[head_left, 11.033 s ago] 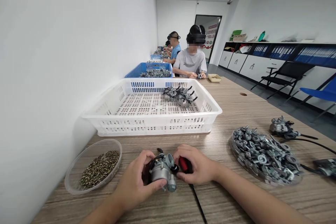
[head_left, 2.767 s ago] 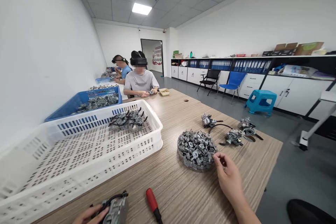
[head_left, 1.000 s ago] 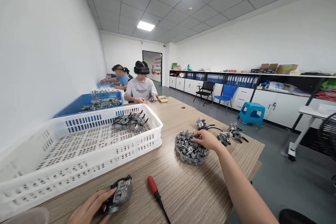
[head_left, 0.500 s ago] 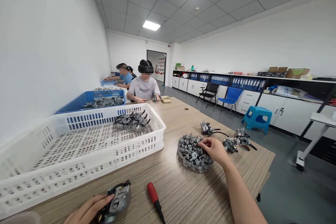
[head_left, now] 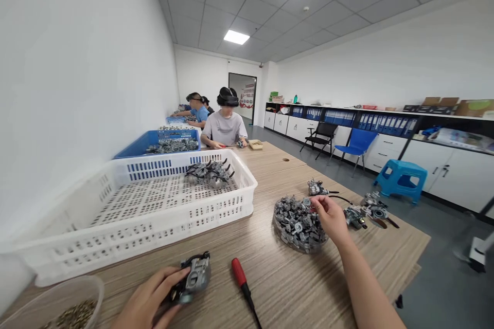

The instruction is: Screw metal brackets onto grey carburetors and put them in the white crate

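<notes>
My left hand [head_left: 152, 295] grips a carburetor [head_left: 196, 275] low over the table at the bottom of the head view, fingers along its left side. At the edge of a round clear tub [head_left: 299, 248] heaped with small grey metal parts, my right hand [head_left: 331, 218] pinches a small grey metal part [head_left: 306, 201] between thumb and fingertips. Between the two hands lies a screwdriver [head_left: 239, 273] with a red handle, its dark shaft towards me. Behind the right hand rest several more carburetors [head_left: 317, 187].
A white slotted crate [head_left: 154, 236] holding carburetors fills the left of the table [head_left: 266, 267]. Beyond it stands a blue crate [head_left: 131, 146] of them. A clear tub [head_left: 98, 288] of small brass-coloured pieces is nearest me. A co-worker [head_left: 226, 128] sits across the table.
My view has swung left, bringing the tub of brass-coloured pieces into sight. My right hand has lifted slightly from the heap with the small metal part; the left still holds the carburetor.
</notes>
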Motion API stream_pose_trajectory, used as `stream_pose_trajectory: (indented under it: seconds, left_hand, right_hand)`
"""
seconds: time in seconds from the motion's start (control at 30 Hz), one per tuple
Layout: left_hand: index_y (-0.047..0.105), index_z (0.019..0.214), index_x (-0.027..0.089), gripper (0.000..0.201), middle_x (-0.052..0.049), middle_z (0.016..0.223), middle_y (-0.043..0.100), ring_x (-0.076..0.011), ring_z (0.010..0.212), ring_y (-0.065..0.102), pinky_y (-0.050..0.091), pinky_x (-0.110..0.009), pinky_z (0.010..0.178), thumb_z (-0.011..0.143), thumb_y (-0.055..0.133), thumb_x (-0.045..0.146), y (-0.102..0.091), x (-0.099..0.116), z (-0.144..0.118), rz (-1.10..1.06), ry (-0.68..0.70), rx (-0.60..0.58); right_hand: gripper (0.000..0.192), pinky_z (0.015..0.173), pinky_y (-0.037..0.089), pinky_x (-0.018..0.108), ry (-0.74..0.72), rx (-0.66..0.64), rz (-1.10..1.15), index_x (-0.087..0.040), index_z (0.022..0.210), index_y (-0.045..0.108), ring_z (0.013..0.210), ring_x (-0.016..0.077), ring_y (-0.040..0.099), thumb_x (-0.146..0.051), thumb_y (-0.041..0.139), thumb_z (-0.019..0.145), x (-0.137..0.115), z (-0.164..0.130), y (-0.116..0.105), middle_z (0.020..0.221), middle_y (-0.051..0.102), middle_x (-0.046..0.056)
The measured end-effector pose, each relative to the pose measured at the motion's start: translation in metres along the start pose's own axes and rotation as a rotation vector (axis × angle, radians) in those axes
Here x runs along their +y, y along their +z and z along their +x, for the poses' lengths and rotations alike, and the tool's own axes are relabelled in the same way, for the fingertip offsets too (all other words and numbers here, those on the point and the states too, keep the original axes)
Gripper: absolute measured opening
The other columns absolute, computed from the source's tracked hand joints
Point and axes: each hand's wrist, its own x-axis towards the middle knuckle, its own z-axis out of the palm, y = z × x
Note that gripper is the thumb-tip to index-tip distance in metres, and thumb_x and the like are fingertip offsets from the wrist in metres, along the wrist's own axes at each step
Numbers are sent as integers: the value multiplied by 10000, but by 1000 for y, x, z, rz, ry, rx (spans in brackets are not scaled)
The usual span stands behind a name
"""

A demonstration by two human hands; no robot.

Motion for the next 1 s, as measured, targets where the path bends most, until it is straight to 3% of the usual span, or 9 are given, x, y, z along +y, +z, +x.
stream_pose_trajectory:
  seconds: [0.13,0.2,0.27,0.37,0.5,0.6,0.77,1.0]
  left_hand:
    - [602,1637,456,526,-56,1550,742,-292,1328,803,693,-378,1111,1116,652,404,-1,4,4,-41,44,-36]
    - [590,1643,455,544,-61,1549,733,-289,1352,782,676,-389,1144,1115,645,335,-5,11,6,-88,37,-62]
    - [589,1635,445,562,-71,1553,719,-290,1377,757,656,-411,1174,1105,634,263,-12,21,9,-145,24,-90]
    - [614,1601,409,577,-93,1527,710,-296,1360,740,641,-445,1183,1070,637,184,-29,40,15,-213,10,-136]
    - [643,1538,367,664,-98,1505,694,-299,1342,719,626,-440,1173,948,699,68,-50,58,22,-280,11,-243]
    - [636,1508,349,722,-97,1483,686,-303,1336,705,615,-450,1167,875,722,13,-57,64,24,-323,10,-286]
    - [638,1435,312,656,-103,1504,668,-307,1355,680,587,-464,1179,866,688,-11,-58,67,25,-366,10,-294]
    - [649,1421,306,579,-116,1560,659,-322,1413,679,569,-497,1226,908,707,43,-58,71,25,-386,25,-285]
  right_hand:
    - [452,834,723,412,-160,-95,147,-200,1024,724,991,245,798,-641,697,1116,-49,-18,47,1308,787,166]
    - [382,815,725,404,-240,-163,180,-221,1026,732,1002,253,800,-593,718,1112,-80,-34,75,1447,736,193]
    - [275,832,716,387,-331,-262,210,-237,1036,747,1099,268,788,-493,711,1132,-112,-54,104,1401,741,174]
    - [112,1012,675,422,-486,-479,268,-263,1049,792,1171,260,762,-353,763,1109,-152,-85,148,1260,764,118]
    - [15,1000,668,372,-600,-695,364,-290,1095,805,1102,221,773,-285,791,1096,-173,-117,188,1170,756,69]
    - [21,1019,666,375,-585,-744,393,-293,1114,808,1085,215,774,-281,799,1098,-168,-128,197,1151,744,62]
    - [51,937,658,319,-487,-799,385,-285,1087,813,1018,191,791,-238,794,1098,-157,-136,194,1109,788,43]
    - [94,892,655,300,-394,-776,400,-293,1078,824,966,184,811,-209,786,1097,-159,-143,192,1086,835,35]
